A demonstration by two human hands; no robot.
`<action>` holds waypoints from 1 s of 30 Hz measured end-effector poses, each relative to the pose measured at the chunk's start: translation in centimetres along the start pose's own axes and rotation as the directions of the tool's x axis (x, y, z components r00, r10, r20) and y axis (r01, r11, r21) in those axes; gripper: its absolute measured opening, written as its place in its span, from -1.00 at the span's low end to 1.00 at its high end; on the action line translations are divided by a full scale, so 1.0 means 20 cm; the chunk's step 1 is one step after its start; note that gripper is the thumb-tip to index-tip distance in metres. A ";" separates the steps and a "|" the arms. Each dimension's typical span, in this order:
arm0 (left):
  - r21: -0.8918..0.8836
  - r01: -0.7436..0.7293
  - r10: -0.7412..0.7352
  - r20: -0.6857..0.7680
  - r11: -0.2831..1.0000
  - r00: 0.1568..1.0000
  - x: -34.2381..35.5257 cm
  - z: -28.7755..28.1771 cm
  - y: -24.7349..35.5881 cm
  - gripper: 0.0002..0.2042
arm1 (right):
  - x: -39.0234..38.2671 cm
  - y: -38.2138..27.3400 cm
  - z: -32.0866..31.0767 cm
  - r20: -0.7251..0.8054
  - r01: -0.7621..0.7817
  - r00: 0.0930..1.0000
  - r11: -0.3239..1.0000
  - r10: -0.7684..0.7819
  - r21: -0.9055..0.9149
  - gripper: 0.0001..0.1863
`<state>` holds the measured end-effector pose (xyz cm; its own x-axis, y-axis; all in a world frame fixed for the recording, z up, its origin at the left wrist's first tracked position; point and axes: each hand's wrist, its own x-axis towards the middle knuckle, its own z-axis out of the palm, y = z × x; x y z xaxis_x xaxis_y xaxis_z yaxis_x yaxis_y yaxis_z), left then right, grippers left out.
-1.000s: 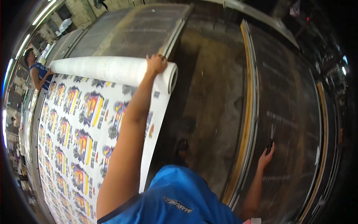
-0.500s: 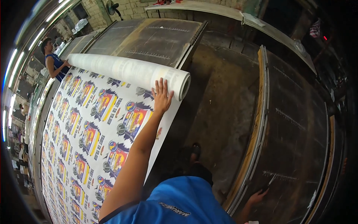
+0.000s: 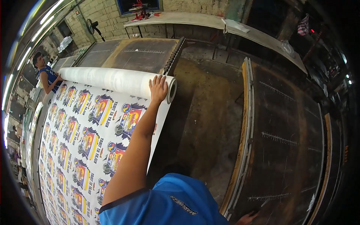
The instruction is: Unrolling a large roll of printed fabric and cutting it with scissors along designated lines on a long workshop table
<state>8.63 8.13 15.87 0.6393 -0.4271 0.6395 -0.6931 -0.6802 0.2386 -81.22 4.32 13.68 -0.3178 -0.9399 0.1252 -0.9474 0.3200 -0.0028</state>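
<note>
Head view, looking down at a big main counter point(image 3: 144, 56) with a thick white roll point(image 3: 112, 80) lying right across it. Got the left grip point(image 3: 159, 90) resting on top of the roll near its right-hand end, fingers stretched out, so pretty much open and not clamped around anything. Hollow core visible at that end, too. On the near side of the roll, a printed sheet point(image 3: 107, 131) laid out flat, white with rows of the same purple, yellow and red design.

Down at the bottom right, just a bit of the right grip point(image 3: 247, 218), cut off by the picture edge. Low over a dark side counter point(image 3: 288, 161), with a slim pale blade point(image 3: 266, 203) just past the fingertips. Can't tell if actually gripping it, way too dark down there.

At the roll's far left end, a co-worker point(image 3: 47, 77) in a blue sleeveless top, one hand right at the roll. Between the two counters, a stained floor point(image 3: 204, 123). Way at the back, a pale counter point(image 3: 180, 18) with a red machine point(image 3: 139, 10) on it, plus a black fan point(image 3: 91, 27) off to the left.
</note>
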 end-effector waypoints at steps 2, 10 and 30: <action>0.006 -0.005 0.005 0.051 1.000 0.999 0.03 0.06 -0.03 -0.56 | 0.11 -0.22 -0.02 -0.360 0.175 0.933 0.910 -0.030 0.377 -0.41; 0.007 0.038 -0.039 0.049 0.999 0.998 0.25 0.37 -0.18 -0.47 | 0.79 -1.45 0.02 -0.435 0.449 0.885 0.558 -0.168 0.698 -0.48; -0.086 0.117 -0.115 0.028 0.989 0.993 0.25 0.57 -0.30 -0.43 | -0.89 -5.43 -0.63 -0.454 0.175 -0.646 -0.699 -0.613 0.693 -0.44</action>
<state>19.81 3.20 9.26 0.7238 -0.3625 0.5872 -0.6397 -0.6714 0.3741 27.72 -12.16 24.27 0.8031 0.4658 0.3715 0.5805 -0.4711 -0.6642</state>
